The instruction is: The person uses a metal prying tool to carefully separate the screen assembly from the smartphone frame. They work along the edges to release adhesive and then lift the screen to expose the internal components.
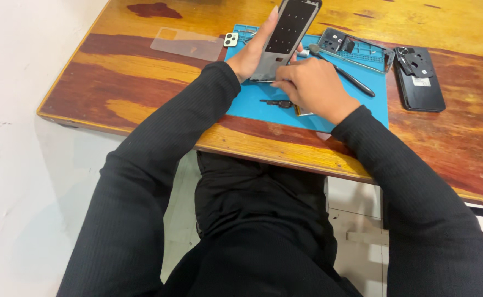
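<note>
My left hand (254, 52) holds a phone screen panel (287, 33) upright and tilted, its dark back with rows of dots facing me. My right hand (313, 85) pinches the panel's lower edge just above the blue work mat (255, 102). A small dark part (277, 102) lies on the mat just under my right hand. Both arms wear black sleeves.
On the mat lie a phone frame (357, 49), a black pen-like tool (354, 80) and a small white camera piece (231, 39). A dark phone back with parts on it (419, 80) rests to the right on the wooden table (142, 82). A clear cover (187, 44) lies left.
</note>
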